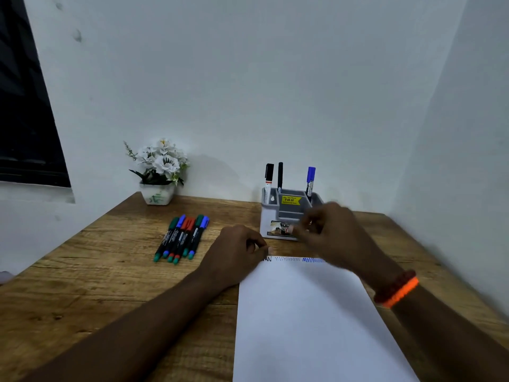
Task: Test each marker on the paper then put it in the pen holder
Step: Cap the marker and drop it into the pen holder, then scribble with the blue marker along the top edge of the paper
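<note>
Beside the pen holder (286, 213), the blurred right hand (330, 232) looks empty, though I cannot tell; left hand (237, 252) pins the paper (303, 321); next, probably fetch another from the markers (181, 238) lying left.

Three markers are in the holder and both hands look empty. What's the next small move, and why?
Probably reach the left hand over to the bundle of markers lying left of the paper and pick one. Three scribbles line the paper's top edge, three markers stand in the pen holder, and the blurred right hand seems to hold nothing.
</note>
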Demonstrator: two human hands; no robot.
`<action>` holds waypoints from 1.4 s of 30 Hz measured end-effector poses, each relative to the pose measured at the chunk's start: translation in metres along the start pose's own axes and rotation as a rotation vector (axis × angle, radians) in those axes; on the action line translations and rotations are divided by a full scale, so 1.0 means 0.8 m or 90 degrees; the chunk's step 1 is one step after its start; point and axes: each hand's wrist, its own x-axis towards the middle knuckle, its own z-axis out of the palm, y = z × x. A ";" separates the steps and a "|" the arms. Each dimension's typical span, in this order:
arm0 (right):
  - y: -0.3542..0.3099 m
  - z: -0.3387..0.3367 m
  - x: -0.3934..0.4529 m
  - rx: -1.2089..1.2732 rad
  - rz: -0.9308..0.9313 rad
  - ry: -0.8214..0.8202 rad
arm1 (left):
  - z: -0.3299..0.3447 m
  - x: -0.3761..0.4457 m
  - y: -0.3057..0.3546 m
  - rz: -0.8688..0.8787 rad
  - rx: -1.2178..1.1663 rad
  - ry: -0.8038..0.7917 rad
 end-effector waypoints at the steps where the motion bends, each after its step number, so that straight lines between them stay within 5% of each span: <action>1: -0.004 0.009 -0.019 -0.011 -0.012 -0.055 | -0.001 -0.001 0.002 0.003 0.014 0.004; 12: 0.009 0.045 -0.041 -0.035 -0.054 -0.172 | -0.076 0.009 -0.062 -0.139 0.345 0.178; 27: 0.009 0.047 -0.040 0.002 -0.038 -0.204 | -0.065 0.022 -0.073 -0.130 0.458 0.120; 34: 0.009 0.043 -0.041 0.001 -0.031 -0.203 | -0.059 0.021 -0.056 -0.092 0.428 0.106; 42: 0.004 0.037 -0.042 0.014 -0.053 -0.159 | -0.067 0.021 -0.040 -0.094 0.207 0.028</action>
